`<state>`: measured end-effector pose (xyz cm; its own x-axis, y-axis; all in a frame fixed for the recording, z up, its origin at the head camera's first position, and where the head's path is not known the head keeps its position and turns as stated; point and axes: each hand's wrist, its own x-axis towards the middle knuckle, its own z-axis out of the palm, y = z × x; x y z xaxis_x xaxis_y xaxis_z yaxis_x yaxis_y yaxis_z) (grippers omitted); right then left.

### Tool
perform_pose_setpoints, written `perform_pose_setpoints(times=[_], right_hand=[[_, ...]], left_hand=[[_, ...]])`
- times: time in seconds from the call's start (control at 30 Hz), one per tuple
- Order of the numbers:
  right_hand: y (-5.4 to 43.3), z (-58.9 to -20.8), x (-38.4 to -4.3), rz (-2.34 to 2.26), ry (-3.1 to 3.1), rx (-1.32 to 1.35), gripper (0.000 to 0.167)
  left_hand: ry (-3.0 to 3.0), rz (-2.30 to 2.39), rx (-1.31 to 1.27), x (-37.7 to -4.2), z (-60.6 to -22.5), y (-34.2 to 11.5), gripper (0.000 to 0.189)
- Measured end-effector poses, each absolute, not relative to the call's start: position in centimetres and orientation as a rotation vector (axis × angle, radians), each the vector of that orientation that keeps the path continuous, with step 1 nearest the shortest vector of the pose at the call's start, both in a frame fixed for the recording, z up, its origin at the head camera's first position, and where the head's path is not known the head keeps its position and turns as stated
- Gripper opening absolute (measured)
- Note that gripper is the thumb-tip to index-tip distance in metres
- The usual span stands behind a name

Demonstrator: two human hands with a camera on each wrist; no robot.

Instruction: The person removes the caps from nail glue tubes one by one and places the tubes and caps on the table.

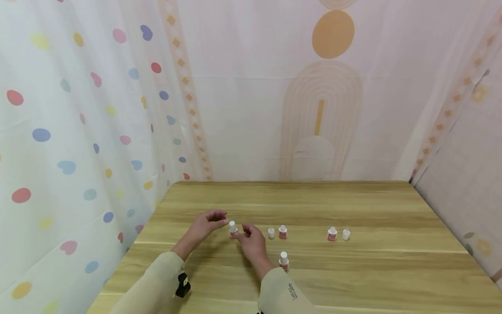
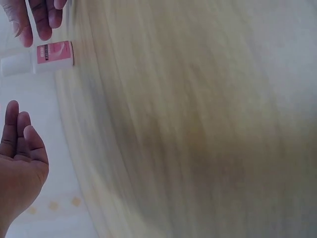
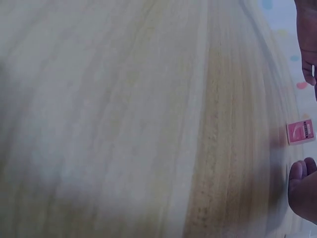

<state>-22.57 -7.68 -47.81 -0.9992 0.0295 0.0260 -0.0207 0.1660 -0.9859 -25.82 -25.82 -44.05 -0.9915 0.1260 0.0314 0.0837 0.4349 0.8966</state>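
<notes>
A small, white-capped white bottle [image 1: 233,230] with a pink label stood upright on the yellowish-brown wood-grained table [image 1: 376,261], between my hands. My left hand [image 1: 202,226], fingers loosely extended, was near it; my right hand [image 1: 254,244], fingers relaxed, was just beside it. Farther right stood a matching capped bottle [image 1: 284,261], two uncapped bottles [image 1: 332,235] and two small white caps [image 1: 346,235].

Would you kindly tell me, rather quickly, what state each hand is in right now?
Left hand: open, holding nothing, just apart from the white-capped bottle.
Right hand: open, holding nothing, beside the same bottle.
</notes>
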Motion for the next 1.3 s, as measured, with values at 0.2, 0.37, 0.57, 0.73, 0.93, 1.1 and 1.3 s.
perform_pose_setpoints(times=[0.2, 0.37, 0.57, 0.73, 0.93, 1.1, 1.3], right_hand=[[-7.6, -47.8, -22.7, 2.040, -2.374, 0.031, 0.038], [-7.6, -48.1, -23.2, 2.013, -2.385, 0.071, 0.038], [-7.6, -48.2, -23.5, 1.973, -2.397, 0.106, 0.035], [-7.7, -48.1, -23.4, 1.965, -2.404, 0.092, 0.031], [-7.8, -47.8, -23.3, 1.944, -2.424, 0.067, 0.029], [-7.8, -47.8, -23.3, 1.921, -2.440, 0.065, 0.028], [-7.9, -47.9, -23.4, 1.914, -2.440, 0.068, 0.023]], left_hand=[[2.610, 1.668, 0.206, -26.1, -44.7, -26.0, 0.043], [2.614, 1.645, 0.234, -26.3, -45.0, -26.1, 0.039], [2.623, 1.619, 0.280, -26.3, -45.2, -25.9, 0.038], [2.624, 1.609, 0.286, -26.2, -45.4, -25.8, 0.037], [2.655, 1.580, 0.326, -25.9, -45.3, -25.6, 0.035], [2.661, 1.561, 0.355, -25.9, -45.2, -25.3, 0.032], [2.652, 1.556, 0.375, -26.0, -45.4, -25.3, 0.025]])
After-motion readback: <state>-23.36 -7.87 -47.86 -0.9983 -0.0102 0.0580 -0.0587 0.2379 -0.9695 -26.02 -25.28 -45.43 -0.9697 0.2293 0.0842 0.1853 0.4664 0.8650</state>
